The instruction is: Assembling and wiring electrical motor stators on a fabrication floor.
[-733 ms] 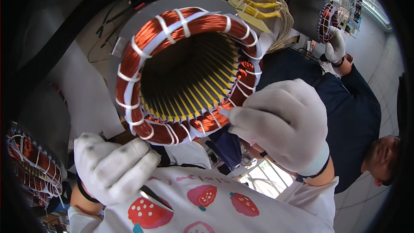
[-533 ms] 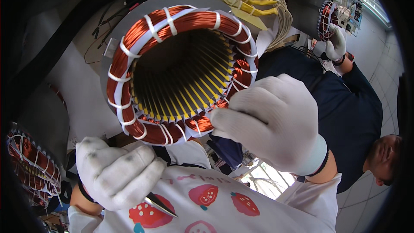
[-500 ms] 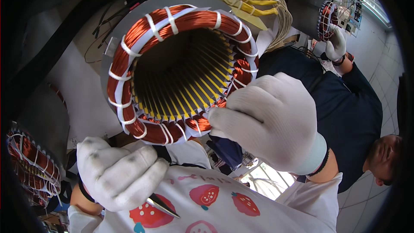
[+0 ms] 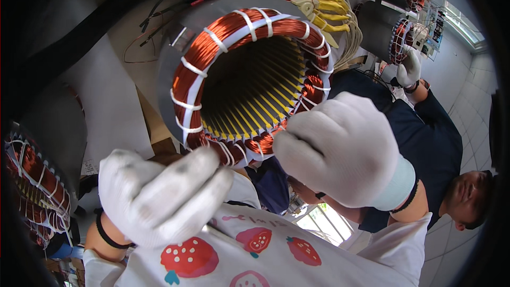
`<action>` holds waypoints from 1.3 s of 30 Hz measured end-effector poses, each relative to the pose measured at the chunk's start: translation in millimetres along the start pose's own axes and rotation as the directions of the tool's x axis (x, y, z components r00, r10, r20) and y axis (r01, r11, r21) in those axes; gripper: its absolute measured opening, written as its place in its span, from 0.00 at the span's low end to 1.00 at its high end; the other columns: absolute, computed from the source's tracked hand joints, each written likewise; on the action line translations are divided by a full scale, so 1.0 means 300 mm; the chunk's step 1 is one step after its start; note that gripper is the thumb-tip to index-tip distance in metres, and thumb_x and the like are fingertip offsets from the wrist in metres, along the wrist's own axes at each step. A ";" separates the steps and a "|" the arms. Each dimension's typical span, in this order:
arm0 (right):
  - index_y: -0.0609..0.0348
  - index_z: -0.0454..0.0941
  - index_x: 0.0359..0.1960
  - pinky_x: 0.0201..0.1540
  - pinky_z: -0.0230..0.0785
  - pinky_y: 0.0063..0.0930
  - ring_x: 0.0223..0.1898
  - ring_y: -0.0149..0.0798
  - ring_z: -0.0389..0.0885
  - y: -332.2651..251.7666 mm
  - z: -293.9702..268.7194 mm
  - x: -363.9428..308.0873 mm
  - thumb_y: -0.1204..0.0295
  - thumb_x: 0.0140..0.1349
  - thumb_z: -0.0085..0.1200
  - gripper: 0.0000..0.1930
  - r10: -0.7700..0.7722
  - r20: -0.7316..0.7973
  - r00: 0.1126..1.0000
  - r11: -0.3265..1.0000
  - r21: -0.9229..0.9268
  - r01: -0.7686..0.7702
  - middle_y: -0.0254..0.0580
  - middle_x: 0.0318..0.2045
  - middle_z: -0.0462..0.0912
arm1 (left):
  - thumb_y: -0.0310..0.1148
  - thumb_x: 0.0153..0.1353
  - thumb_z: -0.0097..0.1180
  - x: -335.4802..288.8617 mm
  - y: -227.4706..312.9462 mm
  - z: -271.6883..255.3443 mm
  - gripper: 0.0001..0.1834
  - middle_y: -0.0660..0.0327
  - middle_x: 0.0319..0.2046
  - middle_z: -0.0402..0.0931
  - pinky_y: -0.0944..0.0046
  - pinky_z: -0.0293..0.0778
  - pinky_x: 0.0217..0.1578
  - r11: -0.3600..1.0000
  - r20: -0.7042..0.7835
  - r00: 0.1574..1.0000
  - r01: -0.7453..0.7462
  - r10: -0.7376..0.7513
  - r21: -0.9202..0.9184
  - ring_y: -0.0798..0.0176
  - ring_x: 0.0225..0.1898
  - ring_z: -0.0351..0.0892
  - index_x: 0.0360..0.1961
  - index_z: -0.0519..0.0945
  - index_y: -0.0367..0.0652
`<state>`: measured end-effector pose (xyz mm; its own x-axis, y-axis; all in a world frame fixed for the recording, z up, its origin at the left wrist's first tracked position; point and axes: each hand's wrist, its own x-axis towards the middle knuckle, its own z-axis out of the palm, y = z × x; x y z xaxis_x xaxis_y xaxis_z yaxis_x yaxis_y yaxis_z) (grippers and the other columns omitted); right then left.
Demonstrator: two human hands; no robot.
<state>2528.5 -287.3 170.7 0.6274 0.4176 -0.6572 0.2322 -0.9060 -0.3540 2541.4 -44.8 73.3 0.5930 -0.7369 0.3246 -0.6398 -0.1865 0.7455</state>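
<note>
A motor stator (image 4: 186, 95) with copper windings bound by white lacing fills the middle, its bore lined with yellow slot strips. My left hand (image 4: 164, 196), in a white glove, is closed in front of the stator's lower left rim. From under its fingers sticks a slim pointed metal tool (image 4: 220, 235), its other end hidden in the glove. My right hand (image 4: 340, 149), also gloved, is closed against the lower right of the winding ring. Its fingertips are pressed together there, and what they pinch is hidden.
Several yellow-handled tools (image 4: 319, 8) and a coil of pale cord (image 4: 350, 42) lie behind the stator. Another wound stator (image 4: 40, 186) stands at the left. On the right, a co-worker in dark clothing (image 4: 419, 143) has a gloved hand (image 4: 409, 69) at a further stator (image 4: 398, 40).
My left hand has moved up and right to the stator's lower rim, carrying the metal tool. My right hand stays by the windings. The stator sits further right in view.
</note>
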 end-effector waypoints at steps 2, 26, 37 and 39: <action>0.50 0.80 0.33 0.33 0.67 0.29 0.32 0.39 0.77 -0.010 -0.006 0.001 0.65 0.42 0.58 0.13 0.004 0.033 0.999 1.000 0.014 -0.004 0.34 0.32 0.79 | 0.34 0.41 0.65 0.027 -0.022 -0.026 0.17 0.62 0.41 0.81 0.61 0.64 0.26 0.998 0.244 0.969 0.029 -0.042 0.058 0.64 0.24 0.71 0.37 0.83 0.50; 0.59 0.76 0.36 0.40 0.74 0.34 0.37 0.46 0.81 -0.075 0.033 -0.030 0.84 0.53 0.60 0.10 0.436 -0.194 0.879 0.888 -0.063 -0.455 0.43 0.33 0.80 | 0.39 0.37 0.56 0.007 0.021 0.185 0.19 0.69 0.32 0.71 0.62 0.59 0.27 0.997 -0.032 0.999 0.039 -0.037 0.068 0.64 0.21 0.60 0.35 0.83 0.48; 0.59 0.80 0.41 0.41 0.74 0.37 0.38 0.49 0.81 -0.228 0.128 -0.155 0.73 0.53 0.61 0.12 0.390 0.065 0.919 0.622 0.717 -0.315 0.46 0.34 0.81 | 0.41 0.40 0.68 0.033 0.022 0.122 0.15 0.64 0.26 0.78 0.65 0.63 0.13 0.852 0.033 0.998 0.057 -0.046 -0.520 0.64 0.14 0.71 0.28 0.83 0.44; 0.61 0.79 0.44 0.42 0.74 0.37 0.39 0.49 0.81 -0.223 0.166 -0.162 0.74 0.56 0.64 0.14 0.417 0.009 0.909 0.464 0.858 -0.221 0.47 0.35 0.81 | 0.38 0.38 0.64 0.040 0.005 0.108 0.13 0.67 0.24 0.77 0.67 0.62 0.14 0.834 0.184 0.978 0.020 0.098 -0.552 0.65 0.14 0.73 0.28 0.83 0.44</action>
<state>2445.4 -243.4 193.2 0.6607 0.0027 -0.7507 -0.6686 -0.4527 -0.5900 2531.8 -75.0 59.5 0.4276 -0.8584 0.2836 -0.2516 0.1883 0.9493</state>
